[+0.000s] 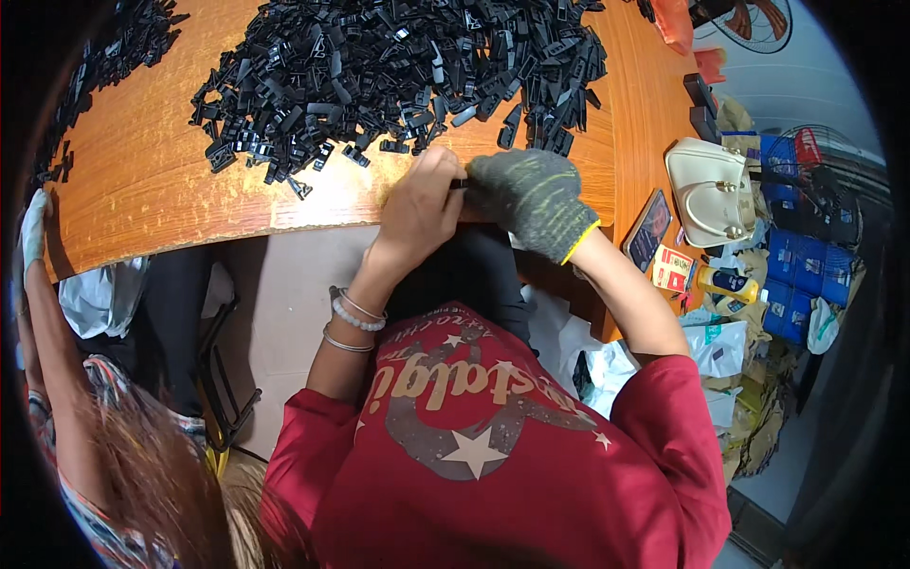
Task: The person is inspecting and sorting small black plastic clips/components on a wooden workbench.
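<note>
My left hand (pixel 419 204), bare with bracelets at the wrist, is closed at the table's front edge. My right hand (pixel 533 197) wears a grey knitted glove with a yellow cuff and meets it there, fingers curled. Between the two sets of fingers shows a small black plastic clip (pixel 459 183); most of it is hidden by them. Just beyond my hands lies a large heap of similar black plastic clips (pixel 379 76), with a few loose ones along its near side.
The wooden table (pixel 142 204) has a worn front edge. On the right are a phone (pixel 648 229), a cream handbag (pixel 713 192) and a yellow bottle (pixel 728 284). At the left, a co-worker's gloved hand (pixel 34 228) touches the table near another black heap (pixel 114 57).
</note>
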